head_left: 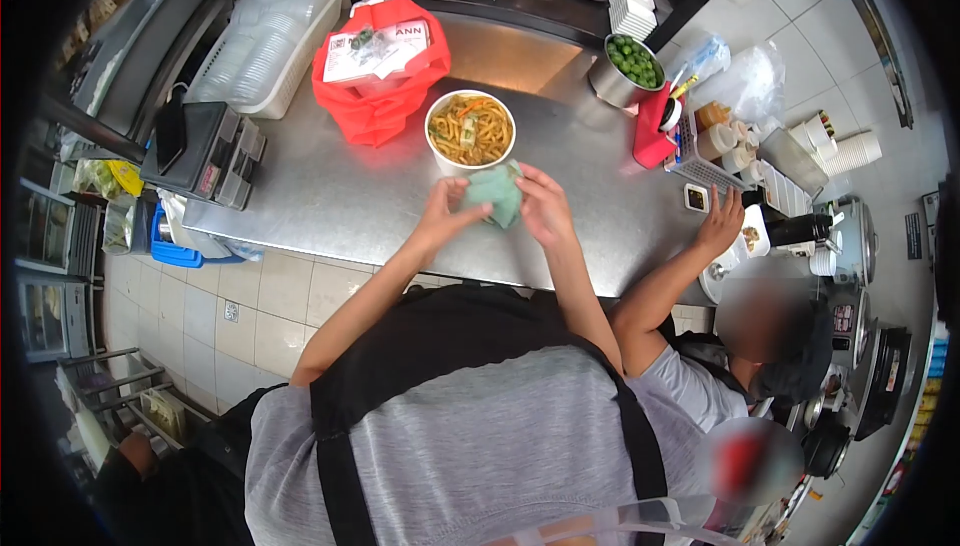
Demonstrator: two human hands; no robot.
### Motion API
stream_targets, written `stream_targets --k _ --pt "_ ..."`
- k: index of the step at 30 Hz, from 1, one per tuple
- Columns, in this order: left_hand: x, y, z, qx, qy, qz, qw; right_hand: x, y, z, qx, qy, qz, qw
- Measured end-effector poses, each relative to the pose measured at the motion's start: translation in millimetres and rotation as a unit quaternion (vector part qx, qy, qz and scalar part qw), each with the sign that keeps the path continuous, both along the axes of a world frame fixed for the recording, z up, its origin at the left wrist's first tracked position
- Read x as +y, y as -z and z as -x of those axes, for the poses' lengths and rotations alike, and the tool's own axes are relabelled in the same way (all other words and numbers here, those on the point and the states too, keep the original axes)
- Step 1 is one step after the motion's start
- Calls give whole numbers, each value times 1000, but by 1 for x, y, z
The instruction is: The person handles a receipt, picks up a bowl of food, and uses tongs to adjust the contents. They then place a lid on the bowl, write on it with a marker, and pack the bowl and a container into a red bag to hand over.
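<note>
A green cloth [492,196] is stretched between my two hands, just in front of a white paper bowl of noodles [470,130]. On its left side my left hand [440,212] pinches the cloth, thumb pointing across it. My right hand [546,204] grips the upper right corner with fingers bent over it. The bowl stands upright without a lid, filled with noodles and shreds of vegetable. Behind it to the left is a red plastic bag [368,106] with a white printed box [376,51] in its mouth.
A steel pot of green limes [628,68] and a grey basket of bottles [705,149] stand at right. A co-worker's hand [720,222] rests by a small sauce dish [696,198]. Clear plastic containers [255,51] and a dark drawer unit [205,154] are at left.
</note>
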State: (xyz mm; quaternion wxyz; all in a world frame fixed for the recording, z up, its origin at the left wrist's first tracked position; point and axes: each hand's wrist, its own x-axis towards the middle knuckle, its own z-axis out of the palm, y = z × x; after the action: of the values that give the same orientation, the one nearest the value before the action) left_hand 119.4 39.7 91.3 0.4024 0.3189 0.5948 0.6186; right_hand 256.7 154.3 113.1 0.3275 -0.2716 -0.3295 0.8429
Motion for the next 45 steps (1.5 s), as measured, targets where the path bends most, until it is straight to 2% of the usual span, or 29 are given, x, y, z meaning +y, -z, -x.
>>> stream_targets --k 1,4,5,7,9,10,11,13,15,18,21,23,24,26,27,29,31,32,34,36,38,40,42,45 --pt "-7 -8 -3 67 37 -27 997 -1 -4 -8 12 0 14 1000" --pt "2 10 -6 -38 141 1 989 3 -9 -28 12 6 15 1000" --pt "7 5 -15 -27 110 -33 993 5 -8 -36 2 29 -11 1000" --pt "13 -1 -26 -68 128 1 989 10 -6 -49 -12 66 -64 996" --pt "20 -3 -26 -84 125 -15 988 10 -14 -55 -120 125 -159 972" --pt "25 7 -27 -86 124 -44 988 10 -14 -57 -182 144 -260 937" --pt "30 17 -25 -79 141 -40 986 10 -11 -59 -173 150 -322 918" --pt "30 20 -21 -47 179 -49 982 8 3 -58 -218 177 -466 839" --pt "30 10 -22 4 221 -81 972 0 4 -59 -344 91 -559 749" --pt "18 -3 -8 96 311 80 942 -2 36 -67 -511 -100 -649 555" --pt "-4 -25 26 222 424 122 869 11 21 -70 -551 -219 -550 588" --pt "-21 -45 65 301 438 127 837 28 7 -73 -536 -166 -563 607" --pt "-29 -54 88 290 414 154 849 38 -4 -72 -528 -137 -570 614" --pt "-40 -99 134 359 343 146 856 49 -47 -57 -534 -34 -631 562" --pt "-46 -114 159 417 282 108 857 52 -74 -44 -518 -13 -652 553" --pt "-45 -151 212 496 219 154 826 51 -128 -6 -479 20 -698 532" --pt "-40 -176 255 484 132 193 843 47 -167 43 -419 22 -750 512" --pt "-34 -169 286 534 98 156 825 47 -181 70 -380 14 -776 504" --pt "-18 -165 338 540 74 180 819 44 -200 133 -301 -11 -821 485" --pt "-2 -152 392 587 75 158 790 50 -198 202 -276 -44 -839 466" --pt "21 -141 431 608 73 146 777 62 -184 274 -242 -61 -844 475" --pt "37 -126 451 632 49 146 759 84 -163 349 -178 -89 -799 568" --pt "56 -114 462 659 -6 156 735 100 -134 414 -171 -104 -689 696" --pt "72 -107 485 639 -41 163 750 98 -107 469 -214 -65 -591 776"
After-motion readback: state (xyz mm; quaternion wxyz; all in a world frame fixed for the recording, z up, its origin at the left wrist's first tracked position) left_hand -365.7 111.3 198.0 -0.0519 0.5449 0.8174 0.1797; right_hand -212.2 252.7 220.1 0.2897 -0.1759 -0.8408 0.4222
